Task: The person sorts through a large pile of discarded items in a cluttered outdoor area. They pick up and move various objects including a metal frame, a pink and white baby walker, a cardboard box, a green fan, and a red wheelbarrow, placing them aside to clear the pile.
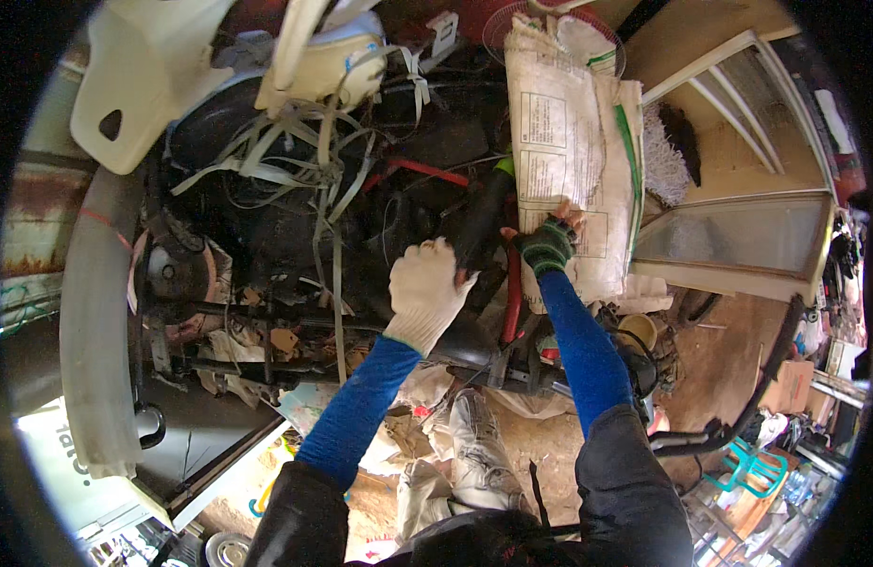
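Head camera view: the curled fingers of a person's left hand (427,288), in a white knit glove, are turned away, and whether they grasp anything cannot be told. The right hand (548,244), in a dark green glove with bare fingertips, lies with fingers extended on the printed face of a white woven sack (576,175), which stretches upward from just right of center. Its layers overlap, so whether it is one folded sack or several is unclear; its top covers part of a round mesh basket (498,36). Deep shadow blurs the black machinery behind the left glove, and pale straps (309,175) tangle too thickly to count. Two red bars show, one slanting (427,171) above the left hand, one upright (512,293) between the forearms. One cream plastic panel (139,90) is cut off at the upper left, above one gray rolled sheet (101,321). At right, one glazed frame (729,241) stands near a brown, earth-like floor (692,354); one turquoise plastic chair (753,470) sits amid clutter in the cramped room.
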The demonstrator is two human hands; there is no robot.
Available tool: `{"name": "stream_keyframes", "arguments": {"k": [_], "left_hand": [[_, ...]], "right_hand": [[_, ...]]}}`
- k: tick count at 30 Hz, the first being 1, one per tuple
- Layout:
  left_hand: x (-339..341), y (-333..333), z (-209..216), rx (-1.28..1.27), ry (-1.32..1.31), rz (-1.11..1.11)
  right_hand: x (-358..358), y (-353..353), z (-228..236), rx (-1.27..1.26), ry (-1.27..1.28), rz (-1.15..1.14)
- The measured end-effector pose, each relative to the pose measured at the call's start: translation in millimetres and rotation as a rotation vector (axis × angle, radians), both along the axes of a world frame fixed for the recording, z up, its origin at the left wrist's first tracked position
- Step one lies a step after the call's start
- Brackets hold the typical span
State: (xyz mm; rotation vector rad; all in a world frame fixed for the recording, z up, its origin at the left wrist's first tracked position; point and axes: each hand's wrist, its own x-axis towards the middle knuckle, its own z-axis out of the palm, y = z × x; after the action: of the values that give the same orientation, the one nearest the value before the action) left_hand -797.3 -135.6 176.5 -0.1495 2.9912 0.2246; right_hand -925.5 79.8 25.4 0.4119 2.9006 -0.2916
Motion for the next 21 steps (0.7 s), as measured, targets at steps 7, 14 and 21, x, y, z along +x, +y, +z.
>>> {"name": "stream_keyframes", "arguments": {"k": [7, 14, 21], "left_hand": [[-40.4, 14.4, -80.2, -0.045, -0.266, -0.008], [-50.8, -14.8, -161.8, 0.587, -0.507, 0.359], [-51.2, -14.6, -127.7, 0.674, -0.481, 0.338]], "right_hand": [[-14.7, 16.9, -79.5, 0.141, 0.258, 0.166], [-23.2, 120.6, -0.5, -0.287, 0.189, 0.338], [-85.4, 177.6, 83.9, -0.39, 0.263, 0.34]]}}
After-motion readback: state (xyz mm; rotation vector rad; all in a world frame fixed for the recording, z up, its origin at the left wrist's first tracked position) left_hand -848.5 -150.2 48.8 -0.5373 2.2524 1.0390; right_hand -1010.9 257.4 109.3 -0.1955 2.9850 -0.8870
